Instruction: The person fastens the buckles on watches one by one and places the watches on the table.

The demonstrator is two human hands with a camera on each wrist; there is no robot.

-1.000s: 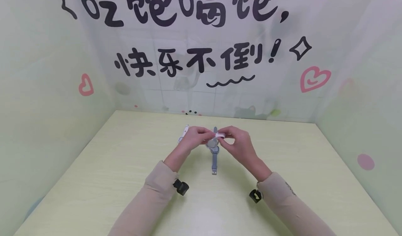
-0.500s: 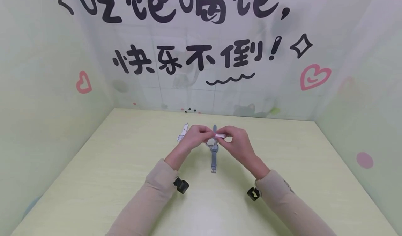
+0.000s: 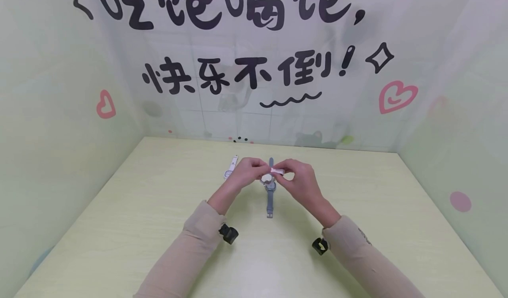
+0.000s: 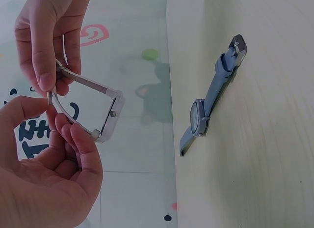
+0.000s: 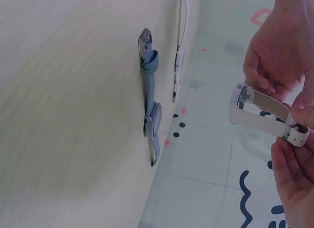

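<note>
A white wristwatch [image 4: 109,121] is up off the table between both hands, its strap bent into a closed loop. My left hand [image 3: 248,173] pinches the strap with thumb and fingertips. My right hand [image 3: 300,180] pinches the same strap close by, where the ends overlap near a white keeper [image 5: 297,137]. Fingers partly hide the buckle area. Under the hands, a blue-grey wristwatch [image 3: 270,201] lies stretched out on the table, buckle end nearer me. To the left lies another white wristwatch [image 3: 230,171], partly behind my left hand in the head view.
The pale wooden table [image 3: 158,236] meets a printed back curtain [image 3: 174,126] beyond the watches, with curtained sides left and right. Small black cameras sit at both cuffs, one at the left wrist [image 3: 229,233] and one at the right wrist [image 3: 319,246].
The head view has shifted slightly. Both hands keep their pinch on the white wristwatch in nearly the same place, and its strap end has tilted a little.
</note>
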